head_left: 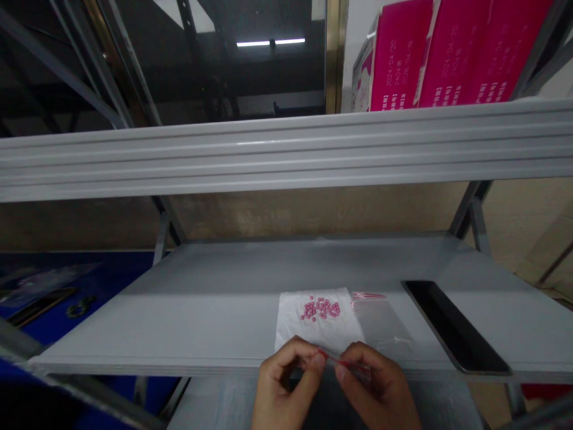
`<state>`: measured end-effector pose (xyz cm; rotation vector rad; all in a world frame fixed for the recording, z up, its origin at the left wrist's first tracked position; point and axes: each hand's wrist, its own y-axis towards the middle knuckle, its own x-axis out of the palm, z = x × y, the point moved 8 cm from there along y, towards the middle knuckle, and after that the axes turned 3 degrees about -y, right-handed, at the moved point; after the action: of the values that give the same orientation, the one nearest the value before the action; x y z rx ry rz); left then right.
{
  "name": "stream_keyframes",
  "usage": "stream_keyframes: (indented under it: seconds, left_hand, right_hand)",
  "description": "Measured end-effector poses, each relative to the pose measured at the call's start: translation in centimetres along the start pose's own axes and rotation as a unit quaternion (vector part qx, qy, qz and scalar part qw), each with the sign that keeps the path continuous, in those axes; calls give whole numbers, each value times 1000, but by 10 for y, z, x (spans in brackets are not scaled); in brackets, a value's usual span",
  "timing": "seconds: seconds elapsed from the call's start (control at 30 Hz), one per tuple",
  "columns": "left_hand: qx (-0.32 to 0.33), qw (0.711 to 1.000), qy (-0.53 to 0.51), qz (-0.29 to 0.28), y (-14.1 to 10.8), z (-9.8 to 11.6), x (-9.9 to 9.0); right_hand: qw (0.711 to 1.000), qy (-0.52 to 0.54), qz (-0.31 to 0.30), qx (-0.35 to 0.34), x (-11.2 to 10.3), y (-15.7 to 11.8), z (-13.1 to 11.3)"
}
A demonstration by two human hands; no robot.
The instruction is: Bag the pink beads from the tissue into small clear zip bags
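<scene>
At the front edge of the shelf, my left hand (pixel 289 379) pinches one end of a thin red strip between thumb and forefinger. The other end is pinched by my right hand (pixel 378 382). It looks like the red seal of a small clear zip-lock bag (pixel 332 358), with a bit of clear plastic showing beside the right fingers; most of it is hidden by my hands. Just beyond my fingers lies a white tissue (pixel 290 316) bearing a loose cluster of small pink beads (pixel 321 308). Touching the tissue's right side is a flat clear zip-lock bag (pixel 385 322) with red seal lines.
A dark phone (pixel 456 328) lies on the right of the grey shelf (pixel 201 316). An upper shelf edge (pixel 286 149) crosses above, with pink boxes (pixel 447 60) on it. At lower left, a blue surface (pixel 120 269) holds plastic, a bracelet-like ring (pixel 78 307) and a dark flat object (pixel 42 306).
</scene>
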<state>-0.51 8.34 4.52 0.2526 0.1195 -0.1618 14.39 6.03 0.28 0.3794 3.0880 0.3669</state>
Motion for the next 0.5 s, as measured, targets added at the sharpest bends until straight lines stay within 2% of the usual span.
stream_keyframes:
  seconds: [0.23, 0.37, 0.5]
  left_hand:
    - [4, 999, -5, 31, -4, -1, -1]
    - [19, 999, 5, 30, -7, -1, 3]
    - [34, 999, 10, 27, -9, -1, 5]
  right_hand:
    - [1000, 19, -15, 0, 3, 3, -15]
    - [999, 2, -42, 23, 7, 7, -23]
    - [999, 11, -52, 13, 6, 6, -24]
